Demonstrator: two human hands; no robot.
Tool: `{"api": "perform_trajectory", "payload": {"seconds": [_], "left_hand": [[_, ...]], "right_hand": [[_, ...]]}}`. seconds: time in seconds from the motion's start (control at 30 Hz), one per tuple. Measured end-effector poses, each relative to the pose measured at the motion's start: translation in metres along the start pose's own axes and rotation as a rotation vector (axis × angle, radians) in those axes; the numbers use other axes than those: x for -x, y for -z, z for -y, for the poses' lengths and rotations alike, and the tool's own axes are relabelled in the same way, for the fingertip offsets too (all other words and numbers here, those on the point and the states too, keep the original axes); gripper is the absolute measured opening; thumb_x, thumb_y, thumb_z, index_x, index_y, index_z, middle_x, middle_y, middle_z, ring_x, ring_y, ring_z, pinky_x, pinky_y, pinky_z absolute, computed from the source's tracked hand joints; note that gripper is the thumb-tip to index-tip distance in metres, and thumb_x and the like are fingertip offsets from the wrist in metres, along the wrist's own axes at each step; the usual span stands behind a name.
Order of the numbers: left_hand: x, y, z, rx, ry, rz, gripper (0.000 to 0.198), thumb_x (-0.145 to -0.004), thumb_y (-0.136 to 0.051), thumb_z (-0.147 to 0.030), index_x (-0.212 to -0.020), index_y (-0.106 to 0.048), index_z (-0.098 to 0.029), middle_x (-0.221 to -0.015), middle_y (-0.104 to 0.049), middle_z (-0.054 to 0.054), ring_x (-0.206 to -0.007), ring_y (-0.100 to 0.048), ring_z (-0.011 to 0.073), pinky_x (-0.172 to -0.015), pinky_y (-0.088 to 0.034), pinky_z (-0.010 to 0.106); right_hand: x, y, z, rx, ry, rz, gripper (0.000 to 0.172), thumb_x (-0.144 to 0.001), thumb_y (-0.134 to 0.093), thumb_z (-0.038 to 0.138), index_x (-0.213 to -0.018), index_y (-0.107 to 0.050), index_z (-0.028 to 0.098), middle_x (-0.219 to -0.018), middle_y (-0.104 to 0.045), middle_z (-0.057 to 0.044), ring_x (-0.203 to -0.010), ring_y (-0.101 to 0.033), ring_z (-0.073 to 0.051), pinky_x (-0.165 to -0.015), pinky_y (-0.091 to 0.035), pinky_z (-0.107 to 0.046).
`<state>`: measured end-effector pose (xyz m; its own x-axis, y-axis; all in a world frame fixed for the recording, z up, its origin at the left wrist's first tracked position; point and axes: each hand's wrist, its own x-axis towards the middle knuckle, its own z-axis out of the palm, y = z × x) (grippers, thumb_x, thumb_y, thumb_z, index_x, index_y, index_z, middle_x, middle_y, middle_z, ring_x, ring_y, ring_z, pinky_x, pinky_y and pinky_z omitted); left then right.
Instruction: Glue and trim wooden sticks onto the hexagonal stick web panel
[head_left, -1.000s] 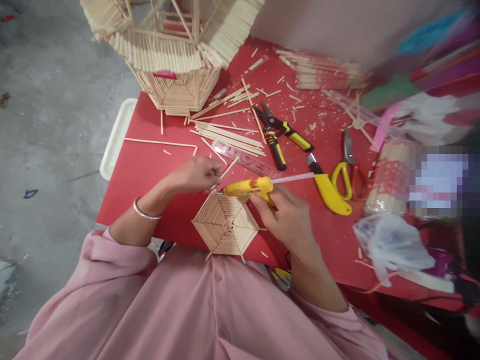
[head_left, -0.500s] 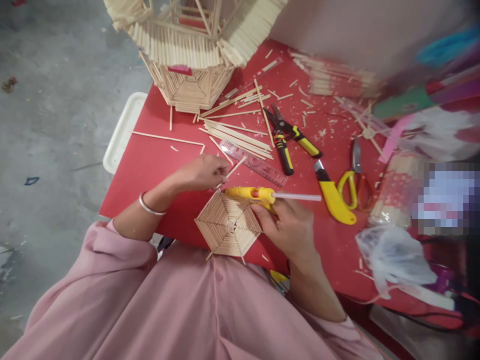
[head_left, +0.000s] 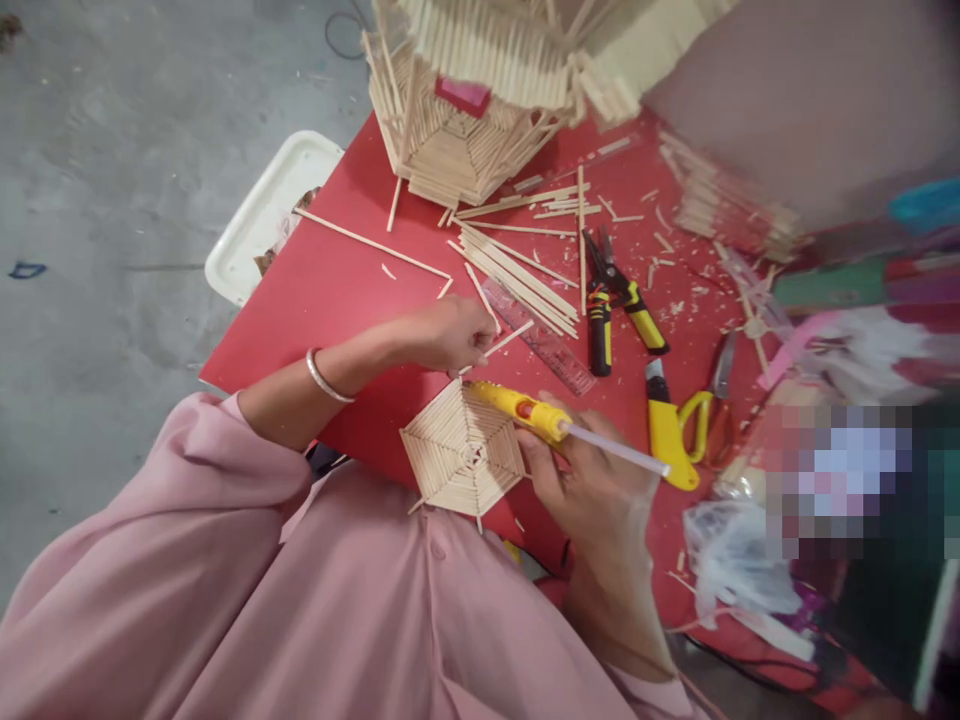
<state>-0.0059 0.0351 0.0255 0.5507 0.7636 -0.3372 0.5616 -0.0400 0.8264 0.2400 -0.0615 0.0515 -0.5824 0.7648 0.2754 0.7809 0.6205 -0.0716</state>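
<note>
My left hand (head_left: 448,335) is closed in a pinch on a thin wooden stick (head_left: 504,342), held just above the far edge of a flat hexagon panel of sticks (head_left: 461,450). My right hand (head_left: 592,480) grips a yellow glue gun (head_left: 529,412) with a clear glue rod sticking out behind; its nozzle points at the panel's upper edge, close to the stick. The panel lies at the near edge of the red table (head_left: 330,290).
A tall stick-built model (head_left: 465,110) stands at the back. Loose sticks (head_left: 517,265), a ruler (head_left: 551,345), pliers (head_left: 611,300), a yellow utility knife (head_left: 664,430) and scissors (head_left: 709,405) lie to the right. A white tray (head_left: 262,215) sits off the left edge; plastic bags (head_left: 739,560) lie right.
The view has swung, shifting the table up and rightward in tilt. The glue gun's nozzle has dropped onto the panel's upper edge while the left hand keeps pinching the stick.
</note>
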Motion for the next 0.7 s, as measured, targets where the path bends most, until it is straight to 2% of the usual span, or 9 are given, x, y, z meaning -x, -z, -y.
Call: {"api": "perform_trajectory", "payload": {"seconds": [0.2, 0.5, 0.6, 0.7], "left_hand": [[-0.002, -0.002, 0.004, 0.071, 0.006, 0.054, 0.013, -0.076, -0.062, -0.007, -0.068, -0.067, -0.017, -0.061, -0.065, 0.0, -0.062, -0.063, 0.0137, -0.062, -0.04, 0.026], [-0.002, -0.003, 0.005, 0.044, -0.046, 0.034, 0.014, -0.074, -0.061, -0.007, -0.065, -0.068, -0.016, -0.058, -0.065, 0.002, -0.06, -0.062, 0.0154, -0.065, -0.045, 0.028], [-0.005, -0.006, 0.009, 0.069, -0.063, 0.033, 0.015, -0.073, -0.063, -0.007, -0.063, -0.067, -0.016, -0.056, -0.063, 0.002, -0.059, -0.061, 0.0152, -0.063, -0.044, 0.028], [-0.006, -0.008, 0.011, 0.091, -0.073, 0.03, 0.013, -0.074, -0.064, -0.008, -0.065, -0.069, -0.016, -0.054, -0.062, 0.001, -0.057, -0.06, 0.0141, -0.061, -0.044, 0.026]], "right_hand": [[-0.008, 0.007, 0.002, 0.059, 0.031, 0.04, 0.023, -0.099, -0.068, 0.035, -0.113, -0.075, 0.018, -0.083, -0.075, -0.006, -0.069, -0.066, -0.018, -0.061, -0.044, -0.03], [-0.013, 0.012, 0.008, 0.084, 0.071, 0.037, 0.028, -0.099, -0.067, 0.034, -0.118, -0.075, 0.015, -0.079, -0.073, -0.006, -0.065, -0.061, -0.018, -0.059, -0.041, -0.031], [-0.013, 0.012, 0.008, 0.081, 0.062, 0.045, 0.025, -0.099, -0.066, 0.032, -0.115, -0.077, 0.017, -0.077, -0.071, -0.005, -0.063, -0.059, -0.017, -0.058, -0.04, -0.03], [-0.013, 0.012, 0.008, 0.089, 0.054, 0.051, 0.029, -0.098, -0.066, 0.033, -0.121, -0.076, 0.018, -0.078, -0.072, -0.005, -0.064, -0.061, -0.017, -0.058, -0.041, -0.03]]}}
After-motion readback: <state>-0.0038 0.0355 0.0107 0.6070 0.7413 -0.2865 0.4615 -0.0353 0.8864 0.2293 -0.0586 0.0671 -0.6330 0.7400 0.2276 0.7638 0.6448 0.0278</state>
